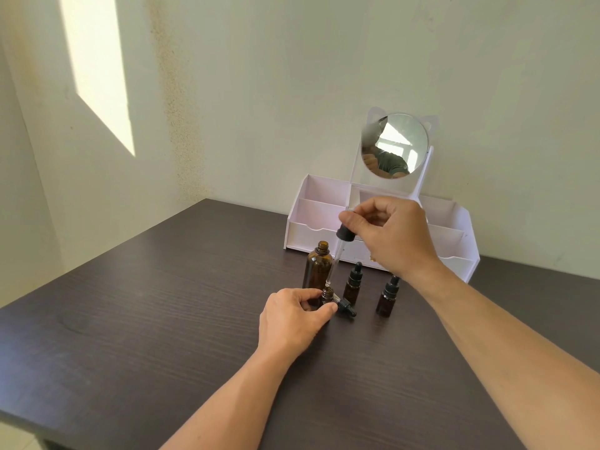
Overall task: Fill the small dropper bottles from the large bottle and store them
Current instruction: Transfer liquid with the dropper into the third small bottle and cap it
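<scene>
A large amber bottle (317, 267) stands uncapped on the dark table. In front of it, my left hand (293, 318) grips a small open amber bottle (327, 293). My right hand (391, 235) pinches the rubber bulb of the large dropper (337, 254), whose glass tip hangs just over the small bottle's mouth. A small black dropper cap (346, 308) lies on its side right of the held bottle. Two capped small dropper bottles (353, 283) (388, 297) stand to the right.
A white organiser (319, 222) with several open compartments and a round mirror (394, 146) stands against the wall behind the bottles. The dark wooden table (162, 303) ends at a front-left edge; a pale wall rises behind.
</scene>
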